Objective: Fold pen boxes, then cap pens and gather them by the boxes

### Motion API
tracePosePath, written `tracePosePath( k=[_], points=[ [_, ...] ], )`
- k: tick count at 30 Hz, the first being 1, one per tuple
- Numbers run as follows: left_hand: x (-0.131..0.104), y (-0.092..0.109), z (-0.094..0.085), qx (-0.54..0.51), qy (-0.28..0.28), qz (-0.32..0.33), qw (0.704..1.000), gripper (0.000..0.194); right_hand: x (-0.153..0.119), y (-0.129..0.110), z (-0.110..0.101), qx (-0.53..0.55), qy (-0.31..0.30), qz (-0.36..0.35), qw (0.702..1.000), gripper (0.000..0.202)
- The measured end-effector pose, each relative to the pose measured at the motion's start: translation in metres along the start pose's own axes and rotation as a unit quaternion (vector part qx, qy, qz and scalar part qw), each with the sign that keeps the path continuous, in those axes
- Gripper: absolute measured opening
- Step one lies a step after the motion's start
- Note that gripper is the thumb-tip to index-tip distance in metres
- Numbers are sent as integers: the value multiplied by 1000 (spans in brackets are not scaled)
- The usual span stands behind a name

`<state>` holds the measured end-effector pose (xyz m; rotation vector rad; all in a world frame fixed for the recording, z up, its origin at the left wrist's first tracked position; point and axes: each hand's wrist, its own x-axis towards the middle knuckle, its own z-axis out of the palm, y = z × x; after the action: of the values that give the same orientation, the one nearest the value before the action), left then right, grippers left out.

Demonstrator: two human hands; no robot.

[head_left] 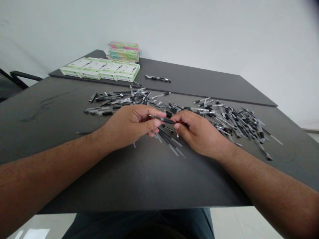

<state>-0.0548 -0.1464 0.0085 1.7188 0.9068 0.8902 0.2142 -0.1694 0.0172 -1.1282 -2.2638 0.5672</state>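
Observation:
Between my two hands, above the middle of the dark table, is a slim pen (165,120) with a black grip. My left hand (136,124) pinches its left part between thumb and fingers. The thumb and forefinger of my right hand (196,130) close on its right end, which they partly hide. Thin refills (171,144) lie fanned out on the table below the hands. Behind my left hand spreads a pile of pens and parts (112,99). Another pile of clear pens with black grips (239,121) lies to the right.
White-and-green boxes (99,69) stand in a row at the back left, with pink and green packets (124,51) stacked behind. Two pens (158,78) lie on the raised dark board (199,78). The table's front edge is near my lap.

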Motion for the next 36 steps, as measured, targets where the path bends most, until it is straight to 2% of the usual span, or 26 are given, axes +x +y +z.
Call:
tracePosePath(
  k=[4, 11, 18, 21, 25, 29, 32, 36],
  points=[
    [3, 2, 1, -28, 6, 19, 999, 25, 0, 0, -1, 20, 0, 21, 1000, 16],
    [5, 0, -3, -34, 33, 11, 999, 24, 0, -1, -2, 46, 4, 33, 998, 16],
    [14, -11, -17, 19, 83, 19, 996, 24, -3, 1, -2, 22, 34, 53, 998, 16],
    [16, -12, -25, 95, 82, 8, 992, 25, -4, 5, -1, 29, 63, 49, 996, 20],
    [17, -9, -36, 269, 63, 4, 961, 28, -4, 9, 0, 22, 90, 45, 995, 20],
    [18, -2, -45, 403, -22, 10, 915, 29, -3, 9, 0, 15, 99, 43, 994, 19],
    [19, 1, -48, 451, -62, 13, 890, 34, -2, 8, -1, 16, 98, 42, 994, 19],
    [20, 2, -50, 473, -80, 1, 877, 36, -2, 9, -1, 17, 96, 41, 994, 19]
  ],
)
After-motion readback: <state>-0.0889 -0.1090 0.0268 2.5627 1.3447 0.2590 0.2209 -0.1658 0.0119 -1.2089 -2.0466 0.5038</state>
